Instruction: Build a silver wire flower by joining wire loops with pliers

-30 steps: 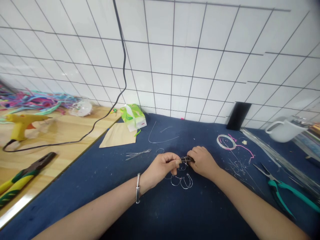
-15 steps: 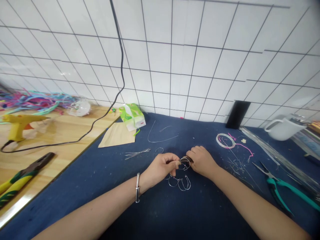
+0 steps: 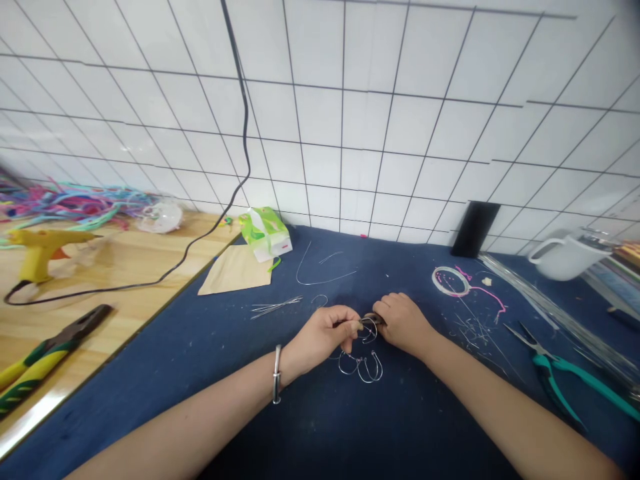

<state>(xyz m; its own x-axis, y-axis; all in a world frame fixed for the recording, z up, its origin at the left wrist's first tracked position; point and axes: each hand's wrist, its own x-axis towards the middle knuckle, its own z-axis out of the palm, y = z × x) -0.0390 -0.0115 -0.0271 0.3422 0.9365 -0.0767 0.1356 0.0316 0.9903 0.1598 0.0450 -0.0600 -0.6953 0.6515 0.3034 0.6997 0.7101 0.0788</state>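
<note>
Left hand (image 3: 325, 333) pinching wire (image 3: 359, 361), right hand (image 3: 406, 324) wrapped round dark pliers (image 3: 375, 319), nose at wire between hands, loops hanging over blue worktop (image 3: 310, 433), contact unclear, teal pliers (image 3: 546, 360) farther right.

No text can be read; the red mark (image 3: 285, 247) on the green tissue pack (image 3: 265, 230) is too small.

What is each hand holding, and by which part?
Left hand: thin looped silver metal wire, pinched beside a loop. Right hand: dark metal pliers, held behind the head; the rest is hidden.
</note>
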